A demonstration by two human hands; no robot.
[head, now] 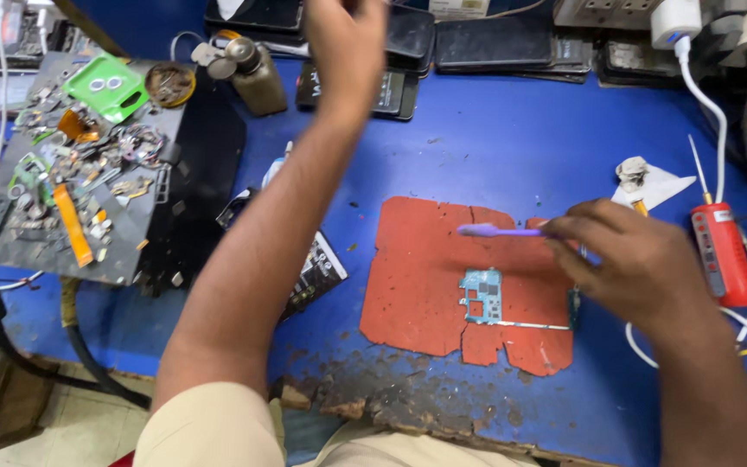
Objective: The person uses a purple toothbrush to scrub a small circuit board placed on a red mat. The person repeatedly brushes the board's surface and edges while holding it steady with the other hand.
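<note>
The person's right hand (637, 259) hovers over the right side of the blue table (494, 138), fingers curled and pinched around a purple toothbrush (499, 231) whose bristle end points left. The brush hangs above a cracked red mat (417, 277) — it does not look to be touching it. On that mat, just below the brush and a little to the left of the hand, lies a small light-blue circuit board (482, 296), flat, with a thin metal strip running along its lower edge toward the right.

The left hand (346, 43) is stretched far forward to the back of the table, near a row of dark phones (408, 39) lying there. Its fingers run out of the top of the view, so I cannot tell whether they are spread or gripping anything.

To the left of that arm stands a small brownish bottle (257, 73) with a metal top. Further left sits a grey tray (131, 251) heaped with tiny screws, ribbon cables and scraps — a green plastic piece (107, 85) lies at its far edge. At the right, beside the right hand, a red tool (724, 251) with a white cable lies on the table, well apart from the board.
</note>
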